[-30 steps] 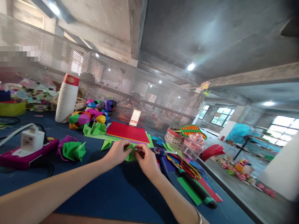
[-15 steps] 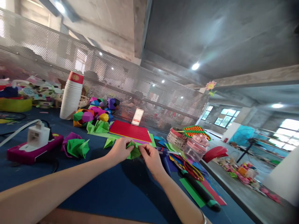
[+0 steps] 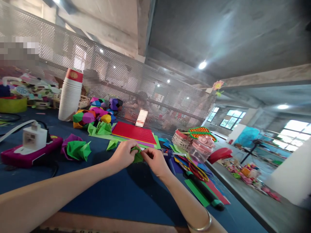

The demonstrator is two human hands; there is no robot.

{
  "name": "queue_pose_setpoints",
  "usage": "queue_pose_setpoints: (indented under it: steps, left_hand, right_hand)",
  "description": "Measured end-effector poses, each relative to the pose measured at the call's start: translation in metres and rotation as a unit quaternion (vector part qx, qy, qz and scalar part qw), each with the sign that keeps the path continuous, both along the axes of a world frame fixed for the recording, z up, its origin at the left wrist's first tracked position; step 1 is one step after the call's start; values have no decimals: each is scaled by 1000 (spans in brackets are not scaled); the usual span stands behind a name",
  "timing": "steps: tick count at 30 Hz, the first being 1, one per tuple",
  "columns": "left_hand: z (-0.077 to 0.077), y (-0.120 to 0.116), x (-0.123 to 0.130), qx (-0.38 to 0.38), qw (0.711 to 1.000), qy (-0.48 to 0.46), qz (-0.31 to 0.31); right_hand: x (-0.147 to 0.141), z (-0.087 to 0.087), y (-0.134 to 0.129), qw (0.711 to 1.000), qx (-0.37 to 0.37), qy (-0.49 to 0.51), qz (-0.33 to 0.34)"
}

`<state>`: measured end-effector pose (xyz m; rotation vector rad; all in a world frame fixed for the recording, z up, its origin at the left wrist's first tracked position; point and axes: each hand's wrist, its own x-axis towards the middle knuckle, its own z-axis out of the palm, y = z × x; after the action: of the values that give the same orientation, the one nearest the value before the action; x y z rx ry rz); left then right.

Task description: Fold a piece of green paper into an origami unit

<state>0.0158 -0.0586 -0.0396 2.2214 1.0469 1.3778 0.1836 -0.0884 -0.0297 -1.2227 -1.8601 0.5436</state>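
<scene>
Between my hands is a folded piece of green paper (image 3: 138,157), partly hidden by the fingers. My left hand (image 3: 124,154) pinches its left side, and my right hand (image 3: 155,160) grips its right edge between thumb and fingers. Just left of them a smaller folded green paper (image 3: 112,144) lies on the blue table (image 3: 107,200). Behind the hands is a red sheet (image 3: 134,132) on top of other coloured sheets. Farther left sits a green and purple folded paper piece (image 3: 78,149), with light green folded pieces (image 3: 100,128) behind it.
A purple power strip (image 3: 31,154) with a white plug stands at left, near stacked paper cups (image 3: 70,97). On the right are a glue gun (image 3: 170,158), scissors (image 3: 198,171), a black-handled tool (image 3: 205,191), a clear jar (image 3: 201,150) and a basket (image 3: 181,139). A perforated screen (image 3: 116,77) runs behind.
The view has shifted slightly, so most things sit a little farther left and higher. My hands have drawn closer together on the green paper, which shows less now.
</scene>
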Motion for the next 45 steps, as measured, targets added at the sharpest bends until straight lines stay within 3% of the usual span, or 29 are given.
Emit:
queue_pose_setpoints:
  steps: [6, 11, 16, 32, 39, 45]
  left_hand:
    - [-1, -7, 2, -11, 1000, 4, 7]
    - [1, -12, 7, -29, 999, 20, 7]
    - [3, -9, 8, -25, 1000, 12, 0]
    - [-2, -13, 12, 44, 998, 30, -13]
    - [9, -4, 9, -53, 998, 14, 22]
    - [9, -3, 8, -72, 997, 21, 16]
  right_hand:
    - [-4, -2, -4, 995, 59, -73, -35]
    - [-8, -3, -10, 972, 158, -152, -82]
    - [-9, -4, -11, 959, 193, -183, -99]
    - [-15, -12, -15, 947, 198, -199, -155]
    - [-7, -7, -5, 983, 136, -83, -91]
    - [-5, -9, -4, 987, 94, -79, -108]
